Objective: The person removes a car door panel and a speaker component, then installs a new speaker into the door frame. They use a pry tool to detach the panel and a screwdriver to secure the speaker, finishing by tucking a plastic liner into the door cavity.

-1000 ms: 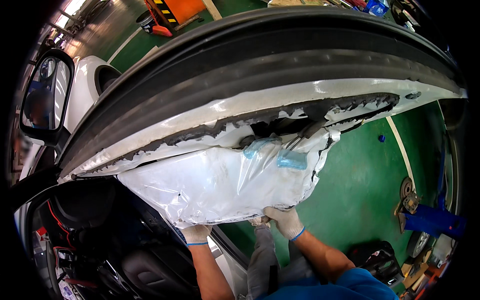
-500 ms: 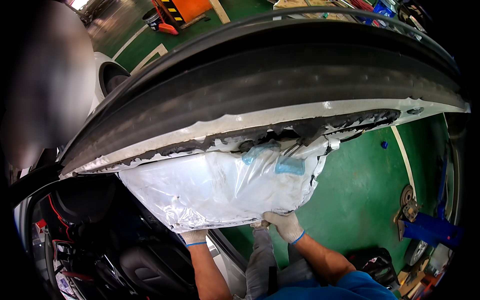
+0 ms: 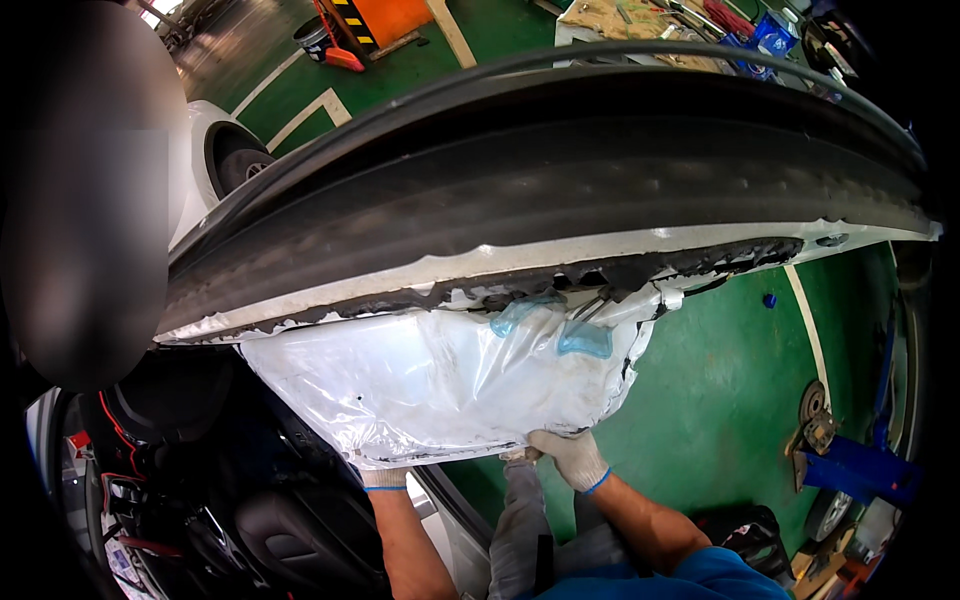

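A translucent white plastic door liner sheet (image 3: 400, 365) hangs against the inner side of a car door (image 3: 480, 200). Black, ragged sealant runs along its top and right edge, and two light-blue patches (image 3: 586, 339) show near its upper right. My right hand (image 3: 570, 456), in a pale knit glove with a blue cuff, is closed on the sheet's bottom edge. Further left, my left hand (image 3: 384, 478) wears the same kind of glove and reaches up behind the lower left part of the sheet. Its fingers are hidden there.
A dark car seat (image 3: 300, 535) lies at the lower left. To the right, a brake disc (image 3: 815, 400) is beside a blue metal piece (image 3: 860, 465) on the green floor. Beyond the door stands a bench (image 3: 620, 20) with tools. A large blurred shape covers the upper left.
The door and sheet appear slightly lower in the picture, and more of the bench shows beyond. Both hands keep about the same places at the sheet's lower edge.
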Available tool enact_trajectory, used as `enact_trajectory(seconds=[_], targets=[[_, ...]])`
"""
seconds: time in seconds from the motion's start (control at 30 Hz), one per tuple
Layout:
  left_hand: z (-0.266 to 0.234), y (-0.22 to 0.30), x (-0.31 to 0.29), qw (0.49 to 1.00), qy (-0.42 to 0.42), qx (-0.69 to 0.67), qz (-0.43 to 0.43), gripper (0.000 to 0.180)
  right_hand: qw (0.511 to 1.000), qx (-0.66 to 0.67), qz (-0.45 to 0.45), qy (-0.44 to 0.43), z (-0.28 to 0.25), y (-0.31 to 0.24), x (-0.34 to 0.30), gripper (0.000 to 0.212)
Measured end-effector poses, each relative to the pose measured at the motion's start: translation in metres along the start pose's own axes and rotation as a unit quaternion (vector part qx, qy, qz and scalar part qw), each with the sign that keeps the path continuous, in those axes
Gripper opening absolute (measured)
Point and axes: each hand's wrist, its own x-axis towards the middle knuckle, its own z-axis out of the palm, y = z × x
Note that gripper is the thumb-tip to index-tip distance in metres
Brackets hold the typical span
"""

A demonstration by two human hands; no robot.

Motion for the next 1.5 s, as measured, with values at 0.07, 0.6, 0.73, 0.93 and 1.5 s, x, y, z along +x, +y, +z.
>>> enact_trajectory(seconds=[0.07,0.6,0.73,0.93,1.5], targets=[[0.005,0.019,-0.002,0.962,-0.009,-0.266,-0.056,0.052,1.000,-0.001,0.002,0.005,-0.003,0.000,0.000,0.017],[-0.004,0.035,-0.003,0.952,0.011,0.305,-0.011,0.056,0.999,-0.031,0.010,-0.004,-0.002,-0.008,0.000,0.012],[0.002,0.035,-0.001,0.936,0.014,0.352,0.025,0.044,0.999,-0.048,-0.020,-0.005,-0.009,-0.003,0.002,0.012],[-0.002,-0.018,0.005,0.973,0.072,-0.216,-0.028,0.043,0.999,-0.039,-0.007,-0.019,0.002,-0.014,-0.001,0.009],[0.004,0.085,0.019,0.711,0.043,-0.646,-0.275,0.047,0.998,-0.005,-0.037,0.055,0.023,-0.019,-0.003,0.017]])
